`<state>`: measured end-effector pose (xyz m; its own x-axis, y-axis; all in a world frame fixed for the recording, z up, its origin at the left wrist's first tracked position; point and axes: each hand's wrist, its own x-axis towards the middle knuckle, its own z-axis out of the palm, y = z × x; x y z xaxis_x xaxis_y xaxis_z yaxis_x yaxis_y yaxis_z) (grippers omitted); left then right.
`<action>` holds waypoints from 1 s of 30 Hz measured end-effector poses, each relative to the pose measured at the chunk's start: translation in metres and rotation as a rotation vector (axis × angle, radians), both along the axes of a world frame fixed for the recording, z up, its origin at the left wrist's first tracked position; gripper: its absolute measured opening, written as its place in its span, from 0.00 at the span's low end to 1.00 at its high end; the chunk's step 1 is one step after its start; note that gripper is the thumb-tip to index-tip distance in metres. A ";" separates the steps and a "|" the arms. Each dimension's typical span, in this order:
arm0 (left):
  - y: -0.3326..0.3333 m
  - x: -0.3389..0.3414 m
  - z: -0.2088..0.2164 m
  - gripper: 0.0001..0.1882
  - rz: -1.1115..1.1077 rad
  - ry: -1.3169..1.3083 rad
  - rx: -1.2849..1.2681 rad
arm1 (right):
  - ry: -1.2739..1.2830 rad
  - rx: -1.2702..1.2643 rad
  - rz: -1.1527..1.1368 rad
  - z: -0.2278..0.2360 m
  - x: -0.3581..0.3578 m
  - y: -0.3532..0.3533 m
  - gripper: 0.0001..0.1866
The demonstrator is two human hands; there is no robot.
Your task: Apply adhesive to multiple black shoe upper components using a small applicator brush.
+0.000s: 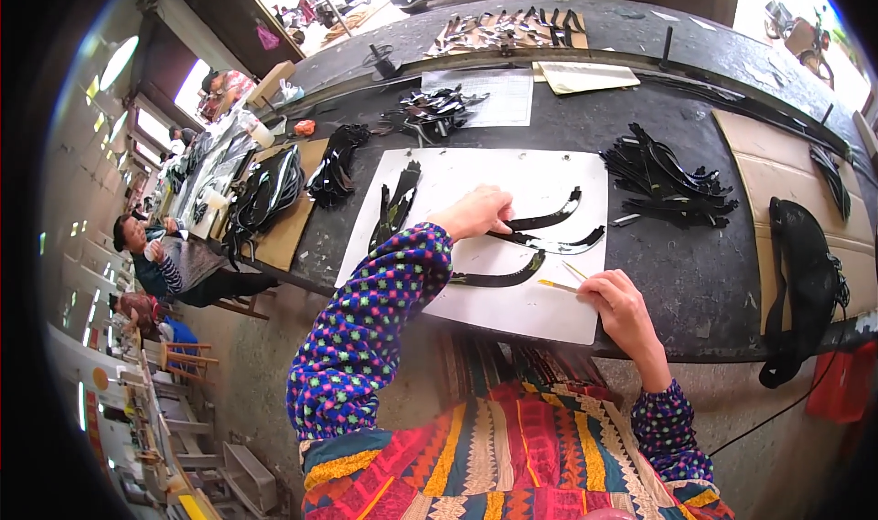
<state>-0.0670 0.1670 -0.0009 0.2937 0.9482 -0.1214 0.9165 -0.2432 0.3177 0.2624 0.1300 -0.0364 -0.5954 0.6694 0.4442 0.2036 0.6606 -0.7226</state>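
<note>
I find a workshop: scuffed surface [677,287], heaped black strips [432,113] at twelve o'clock, a co-worker [197,264] seated at nine, ceiling lamps [119,63] at ten.

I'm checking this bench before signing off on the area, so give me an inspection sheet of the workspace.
Surface: dark table, scuffed and flecked; white board lying on it.
Job's things: three curved black strips spread on the board; slim yellow tool at its lower right.
Clutter: heap of black strips right of the board; printed sheet behind it.
Hands: left hand has fingertips at the strips; right hand holds the yellow tool.
Cables: thin dark cable hanging at lower right.
Surroundings: seated co-worker at left; red container at lower right.
</note>
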 end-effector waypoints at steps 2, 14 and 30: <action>-0.002 0.006 0.004 0.13 0.088 -0.085 -0.114 | 0.011 -0.002 0.002 -0.002 0.000 0.002 0.05; -0.021 -0.006 0.056 0.10 0.255 -0.309 -0.188 | 0.005 -0.010 0.010 -0.002 0.001 0.000 0.04; -0.104 -0.005 0.017 0.22 0.404 -0.203 -0.209 | 0.032 0.017 -0.003 -0.006 0.000 0.005 0.04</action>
